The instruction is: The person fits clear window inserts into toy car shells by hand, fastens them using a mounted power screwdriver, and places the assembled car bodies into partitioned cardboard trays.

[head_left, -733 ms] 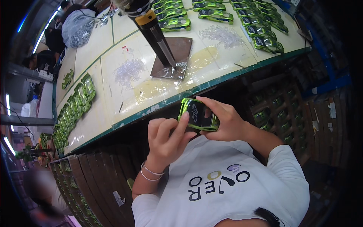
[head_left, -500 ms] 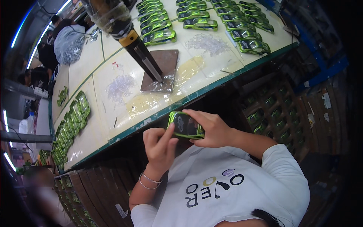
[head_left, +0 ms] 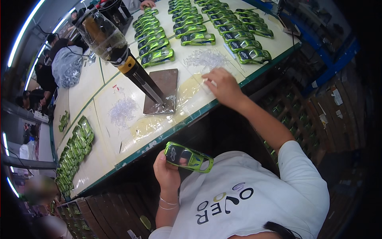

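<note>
In my left hand (head_left: 166,172) is a green toy car body shell (head_left: 194,161) with a dark glossy top and a pale printed mark. It is held in front of my shirt, just off the table edge, the fingers gripping one end. My right hand (head_left: 223,87) reaches over the table with fingers bent and thumb and forefinger apart. Nothing shows between them. Just beyond the fingertips lies a loose pile of small clear plastic pieces (head_left: 205,59). A second clear pile (head_left: 122,112) is spread farther left.
A black press-like tool (head_left: 144,81) stands over a brown board (head_left: 170,85). Rows of green car shells (head_left: 197,38) fill the far table, and more (head_left: 75,149) sit at the left. Stacked brown trays (head_left: 292,115) stand at the right. Another person's hand (head_left: 147,4) rests at the far edge.
My right hand has let go of the car shell and moved up and away over the table. The left hand now holds the shell alone, lower and nearer my shirt.
</note>
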Motion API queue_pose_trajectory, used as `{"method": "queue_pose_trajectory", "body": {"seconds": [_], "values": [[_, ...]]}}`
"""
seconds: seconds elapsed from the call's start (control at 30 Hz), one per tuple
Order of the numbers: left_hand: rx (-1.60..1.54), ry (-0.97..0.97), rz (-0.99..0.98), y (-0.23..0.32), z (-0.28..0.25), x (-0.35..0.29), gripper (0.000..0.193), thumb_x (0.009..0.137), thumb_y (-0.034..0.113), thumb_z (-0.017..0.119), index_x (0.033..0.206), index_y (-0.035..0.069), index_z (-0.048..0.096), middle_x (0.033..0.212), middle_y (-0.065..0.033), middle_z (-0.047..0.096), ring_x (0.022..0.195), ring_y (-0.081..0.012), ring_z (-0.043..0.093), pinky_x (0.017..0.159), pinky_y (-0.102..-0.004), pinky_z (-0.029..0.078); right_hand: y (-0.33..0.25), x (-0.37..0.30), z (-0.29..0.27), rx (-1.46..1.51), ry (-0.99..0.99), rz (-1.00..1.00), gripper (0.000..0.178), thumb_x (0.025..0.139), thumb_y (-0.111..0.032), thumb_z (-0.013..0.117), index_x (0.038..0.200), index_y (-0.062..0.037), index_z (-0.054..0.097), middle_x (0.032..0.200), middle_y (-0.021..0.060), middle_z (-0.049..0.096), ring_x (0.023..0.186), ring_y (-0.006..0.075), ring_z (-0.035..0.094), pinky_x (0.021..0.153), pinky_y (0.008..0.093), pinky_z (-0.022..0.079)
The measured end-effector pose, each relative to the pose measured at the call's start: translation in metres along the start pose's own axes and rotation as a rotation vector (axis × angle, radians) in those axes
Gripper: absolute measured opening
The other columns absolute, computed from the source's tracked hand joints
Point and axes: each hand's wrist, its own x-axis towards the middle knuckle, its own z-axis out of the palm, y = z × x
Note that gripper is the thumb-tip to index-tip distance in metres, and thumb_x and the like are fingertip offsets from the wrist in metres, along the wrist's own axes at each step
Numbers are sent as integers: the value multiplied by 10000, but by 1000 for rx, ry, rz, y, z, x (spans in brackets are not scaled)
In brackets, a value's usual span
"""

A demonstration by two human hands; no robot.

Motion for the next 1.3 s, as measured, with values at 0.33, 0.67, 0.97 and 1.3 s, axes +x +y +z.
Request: {"method": "queue_pose_trajectory", "body": {"seconds": [0.33, 0.67, 0.97, 1.3], "values": [[28, 21, -6, -6, -1, -7, 318, 851, 239, 360, 929, -43, 486, 718, -115, 580, 573, -166, 570, 511, -258, 477, 22, 24, 30, -176, -60, 232, 148, 719, -196, 532, 665, -67, 581, 708, 81, 562, 697, 251, 561, 614, 372, 451], [43, -7, 3, -3, 0, -3, 308, 850, 228, 354, 916, -43, 485, 722, -125, 582, 588, -173, 581, 521, -263, 491, 26, 5, 12, -366, -100, -284, 45, 644, -94, 498, 611, -74, 521, 634, 72, 514, 609, 229, 543, 570, 351, 453], [81, -63, 29, -2, 3, -4, 318, 852, 236, 375, 926, -55, 481, 732, -127, 578, 604, -176, 583, 540, -261, 491, 30, 40, -9, 172, -765, 493, 122, 682, -98, 540, 623, 9, 550, 555, 92, 561, 440, 143, 528, 419, 252, 433], [235, -110, 161, 15, 25, -2, 324, 852, 224, 411, 928, -79, 495, 709, -102, 577, 526, -117, 560, 447, -188, 437, -35, 2, -37, 1102, -739, 530, 91, 754, -98, 579, 739, -13, 550, 569, 26, 538, 456, 72, 508, 401, 174, 405]]}}
